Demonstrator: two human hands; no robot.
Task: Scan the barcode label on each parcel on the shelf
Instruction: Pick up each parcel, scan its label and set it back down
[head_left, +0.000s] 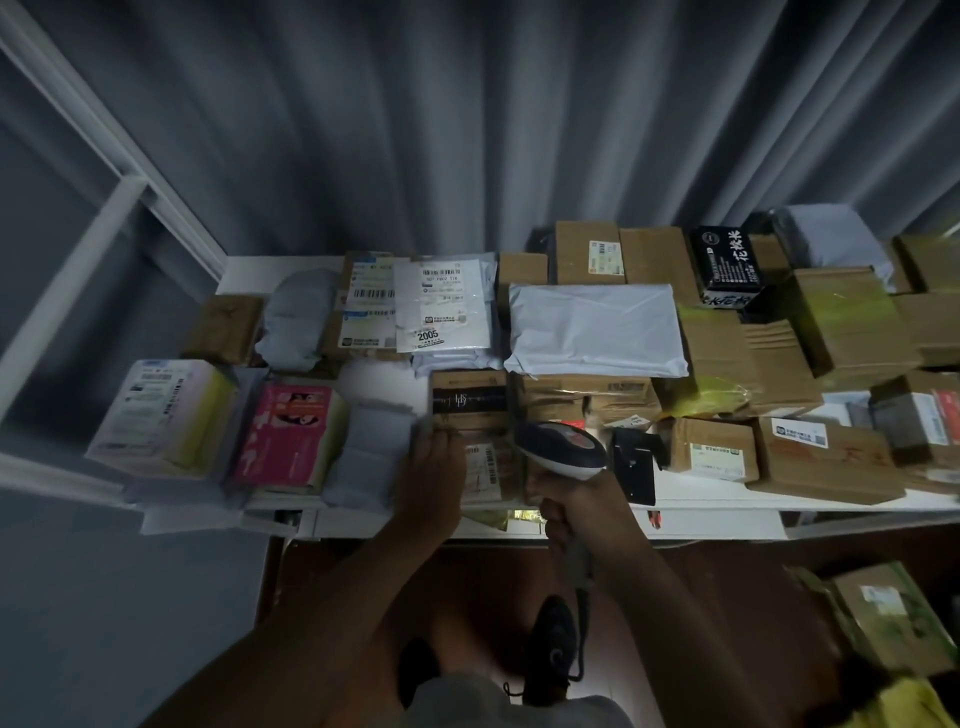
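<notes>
Dim room, grey pleated curtain (467, 130) behind, white window frame (104, 208) at left, dark reddish floor (727, 582) below

A parcel storeroom or pickup point, dimly lit: I stand at a white shelf (701, 499) crowded with cardboard boxes (826, 460), white mailing bags (597, 330) and a pink carton (288, 434), most carrying printed shipping labels (441, 296) with barcodes. One label bears the number 2005. The barcode scanner (563, 449) in my right hand (576, 501) fits such a place. Grey curtains (467, 130) hang behind the shelf; another box (893, 618) sits on the floor.
</notes>
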